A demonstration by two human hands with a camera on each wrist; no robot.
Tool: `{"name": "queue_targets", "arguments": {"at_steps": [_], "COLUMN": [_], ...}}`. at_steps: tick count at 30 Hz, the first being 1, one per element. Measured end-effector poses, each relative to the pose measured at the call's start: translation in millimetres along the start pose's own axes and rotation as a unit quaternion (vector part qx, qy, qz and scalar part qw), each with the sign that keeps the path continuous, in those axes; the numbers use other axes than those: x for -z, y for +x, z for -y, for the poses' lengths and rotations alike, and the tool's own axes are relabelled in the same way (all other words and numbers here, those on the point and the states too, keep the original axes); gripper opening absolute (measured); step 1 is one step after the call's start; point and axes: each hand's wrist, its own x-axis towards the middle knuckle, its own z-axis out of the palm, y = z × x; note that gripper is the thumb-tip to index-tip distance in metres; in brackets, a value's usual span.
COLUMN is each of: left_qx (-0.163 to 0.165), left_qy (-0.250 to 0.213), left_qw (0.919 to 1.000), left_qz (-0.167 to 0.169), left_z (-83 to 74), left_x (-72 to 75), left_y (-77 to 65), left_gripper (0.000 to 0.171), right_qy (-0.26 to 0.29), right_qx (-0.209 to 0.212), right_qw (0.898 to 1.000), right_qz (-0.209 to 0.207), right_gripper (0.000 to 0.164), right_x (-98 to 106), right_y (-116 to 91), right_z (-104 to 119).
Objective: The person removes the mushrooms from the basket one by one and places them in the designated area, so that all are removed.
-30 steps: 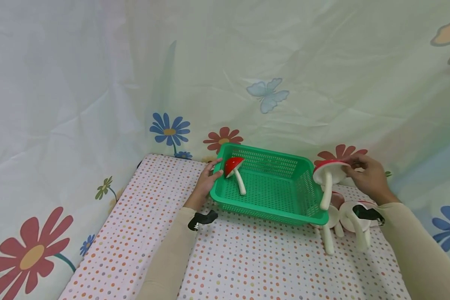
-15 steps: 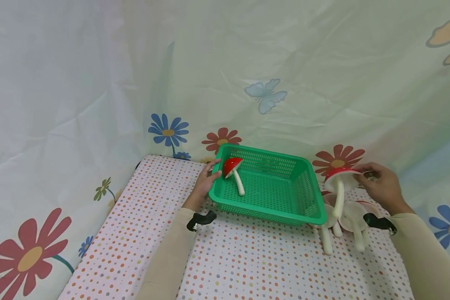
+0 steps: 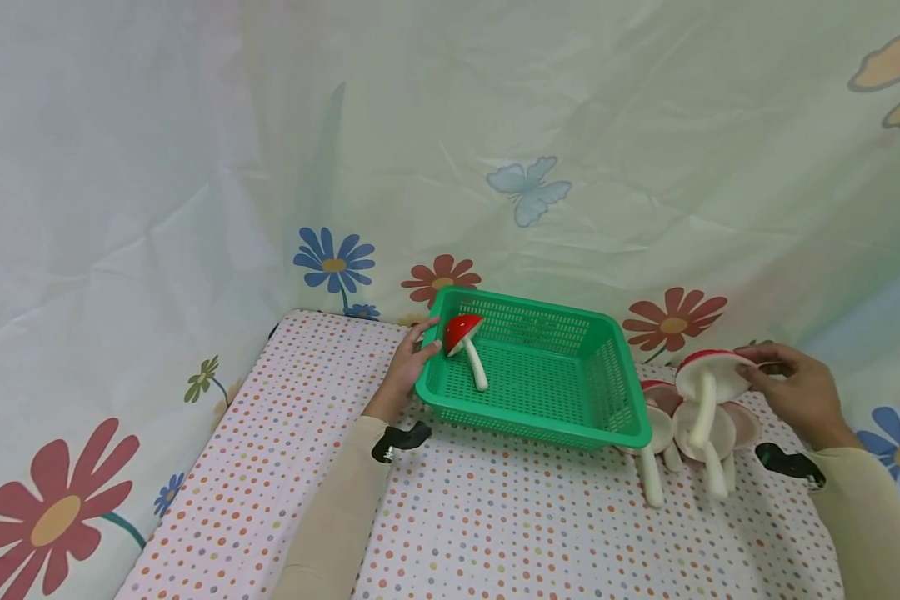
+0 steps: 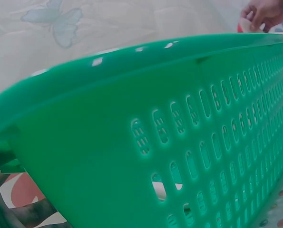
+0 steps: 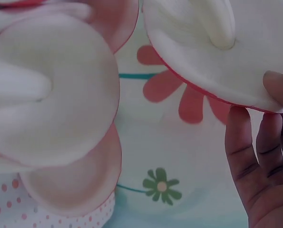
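Observation:
My left hand [image 3: 403, 367] grips the left end of a green plastic basket [image 3: 534, 424], its thumb at the rim. Inside the basket, against the left wall, leans a toy mushroom [image 3: 464, 332] with a red, white-dotted cap and white stem. On the right, my right hand [image 3: 801, 397] pinches the cap edge of another red-capped mushroom [image 3: 720, 379], raised with its stem pointing down. The right wrist view shows the thumb on the white underside [image 5: 255, 61] and fingers [image 5: 239, 130] against the red edge. Below and beside it lie several more mushrooms [image 3: 656, 430], partly overlapping.
A polka-dot cloth [image 3: 495, 525] covers the table. Behind it hangs a pale curtain [image 3: 420, 150] printed with flowers and butterflies, close to the basket's back rim. The mushroom pile sits right beside the basket's right end.
My right hand has moved right and slightly down with the mushroom, away from the basket's right rim to above the pile. My left hand and the basket stay in place.

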Motion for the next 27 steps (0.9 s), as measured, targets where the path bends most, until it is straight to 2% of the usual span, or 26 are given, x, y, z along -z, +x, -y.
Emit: {"name": "queue_targets", "arguments": {"at_steps": [10, 16, 23, 27], "left_qx": [-0.001, -0.003, -0.006, -0.009], "left_qy": [-0.015, -0.01, -0.005, 0.001], "left_qw": [0.9999, 0.9999, 1.0, 1.0], "left_qz": [0.008, 0.002, -0.003, -0.003], "left_z": [0.3, 1.8, 0.9, 1.1], "left_x": [0.6, 1.0, -0.1, -0.5], "left_y": [-1.1, -0.4, -0.8, -0.8], "left_gripper": [0.045, 0.045, 0.045, 0.044], "right_qy": [-0.035, -0.058, -0.042, -0.041], "right_qx": [-0.02, -0.044, -0.056, -0.079], "right_qw": [0.999, 0.997, 0.997, 0.996], "right_qz": [0.011, 0.009, -0.019, -0.022], "right_gripper": [0.04, 0.044, 0.039, 0.041], "right_x": [8, 10, 12, 15], "right_y": [-8, -13, -22, -25], "right_z": [-14, -20, -31, -39]}}
